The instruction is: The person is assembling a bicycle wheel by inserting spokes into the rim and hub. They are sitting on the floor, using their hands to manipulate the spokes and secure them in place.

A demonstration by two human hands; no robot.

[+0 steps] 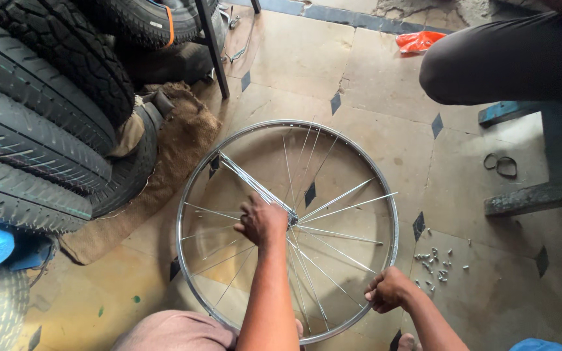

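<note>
Bicycle wheel rim (pixel 190 188) lying flat on the tiled floor (pixel 294 58), directly in front of the knees. Thin metal spokes (pixel 339 198) fanning out from the hub (pixel 292 219) at centre; several not reaching the rim, loose ends pointing outward on the right side. A bundle of spokes (pixel 248 182) gathered together, running from the hub toward the upper left of the rim.

Left hand (pixel 263 221) closed over the hub area, fingers curled around the spokes there. Right hand (pixel 388 289) closed on the rim at its lower right edge, gripping it. Hands well apart, one at centre, one at the rim.

Small heap of metal spoke nipples (pixel 434 263) scattered on the floor just right of the rim. Rubber rings (pixel 502 164) lying on the floor farther right, beside a blue wooden stool (pixel 541 156). Another person's knee in dark trousers (pixel 489 62) above the stool. Stack of tyres (pixel 34 110) at left, with brown sacking (pixel 177 143) beside it touching the floor near the rim. Orange plastic scrap (pixel 417 41) at the far wall.
</note>
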